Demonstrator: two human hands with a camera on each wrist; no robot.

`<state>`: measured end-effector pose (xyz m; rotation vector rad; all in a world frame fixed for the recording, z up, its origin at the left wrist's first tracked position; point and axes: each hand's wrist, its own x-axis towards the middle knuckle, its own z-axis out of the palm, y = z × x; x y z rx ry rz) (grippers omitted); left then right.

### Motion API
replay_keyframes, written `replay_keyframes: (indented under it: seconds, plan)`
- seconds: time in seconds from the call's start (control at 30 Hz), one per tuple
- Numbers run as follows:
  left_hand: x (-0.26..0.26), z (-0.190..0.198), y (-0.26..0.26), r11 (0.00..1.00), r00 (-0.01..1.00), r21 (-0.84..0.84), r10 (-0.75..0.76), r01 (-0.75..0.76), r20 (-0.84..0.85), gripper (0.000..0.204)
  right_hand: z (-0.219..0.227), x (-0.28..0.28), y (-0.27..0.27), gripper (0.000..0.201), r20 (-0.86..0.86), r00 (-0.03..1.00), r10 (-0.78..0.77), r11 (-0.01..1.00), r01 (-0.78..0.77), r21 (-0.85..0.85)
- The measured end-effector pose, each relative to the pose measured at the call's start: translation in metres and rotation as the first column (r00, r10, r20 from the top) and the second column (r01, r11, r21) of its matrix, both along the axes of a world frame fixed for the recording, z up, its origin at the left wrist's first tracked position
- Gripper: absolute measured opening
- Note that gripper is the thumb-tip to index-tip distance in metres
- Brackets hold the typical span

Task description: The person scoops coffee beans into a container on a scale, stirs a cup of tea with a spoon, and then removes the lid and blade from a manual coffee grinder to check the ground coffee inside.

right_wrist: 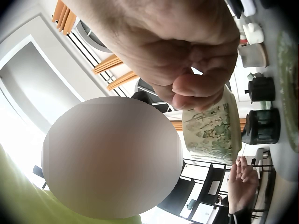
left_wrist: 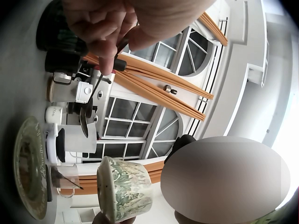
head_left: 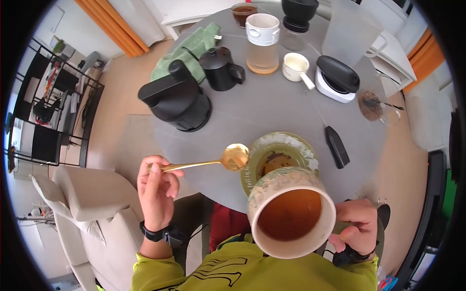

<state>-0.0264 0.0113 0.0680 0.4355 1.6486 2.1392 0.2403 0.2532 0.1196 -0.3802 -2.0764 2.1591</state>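
My left hand [head_left: 156,194] pinches the handle of a gold spoon [head_left: 236,157] between thumb and fingers. The spoon's bowl points right, over the table beside a green saucer. With my right hand [head_left: 358,224] I grip the handle of a flower-patterned mug [head_left: 274,185], raised close to my chest and tipped towards me. Amber tea [head_left: 291,216] shows inside it. Both wrist views show the mug's leafy outside [left_wrist: 133,189] up near the person's head. Below it, the green saucer [head_left: 310,150] holds a little brown liquid with dark bits, partly hidden by the mug.
On the round grey table [head_left: 233,119] stand a black kettle [head_left: 177,99], a black lidded pot [head_left: 221,70], a green cloth [head_left: 167,63] and a glass with a white top [head_left: 262,30]. To the right are a milk frother [head_left: 336,147], a white-based scale [head_left: 335,89] and a glass cup [head_left: 373,106].
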Motion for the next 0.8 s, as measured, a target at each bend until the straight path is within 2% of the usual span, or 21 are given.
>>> replay_keyframes:
  seconds: [0.1, 0.17, 0.23, 0.43, 0.5, 0.67, 0.8]
  plan:
    - [0.0, 0.002, 0.0, 1.0, 1.0, 0.007, -0.021, 0.021, 0.01, 0.02, -0.002, -0.001, 0.0, 0.024, -0.034, 0.999, -0.035, 0.998, 0.037, 0.043]
    - [0.0, 0.001, -0.002, 1.0, 1.0, 0.007, -0.014, 0.014, -0.023, 0.019, 0.005, -0.003, 0.0, 0.026, 0.025, 1.0, -0.015, 0.999, 0.016, -0.042]
    - [-0.001, -0.001, 0.0, 1.0, 1.0, 0.008, -0.019, 0.019, -0.02, 0.019, 0.009, -0.003, -0.001, 0.027, -0.003, 1.0, -0.027, 1.0, 0.027, -0.008]
    - [-0.001, 0.001, -0.002, 0.999, 0.999, 0.031, -0.021, 0.023, -0.042, 0.019, -0.001, -0.003, -0.003, 0.029, -0.025, 0.999, -0.033, 0.997, 0.031, -0.073]
    - [0.0, 0.003, -0.001, 0.999, 0.999, 0.027, -0.018, 0.019, -0.048, 0.02, -0.004, -0.005, -0.007, 0.029, 0.09, 0.988, -0.129, 0.977, 0.142, -0.159]
    - [0.001, 0.005, -0.002, 1.0, 0.999, 0.007, -0.011, 0.012, -0.052, 0.02, -0.022, -0.008, -0.011, 0.034, 0.215, 0.954, -0.21, 0.948, 0.252, -0.194]
    - [0.002, 0.007, -0.004, 1.0, 0.998, 0.005, -0.002, 0.002, -0.068, 0.02, -0.044, -0.012, -0.016, 0.035, 0.252, 0.936, -0.245, 0.924, 0.304, -0.233]
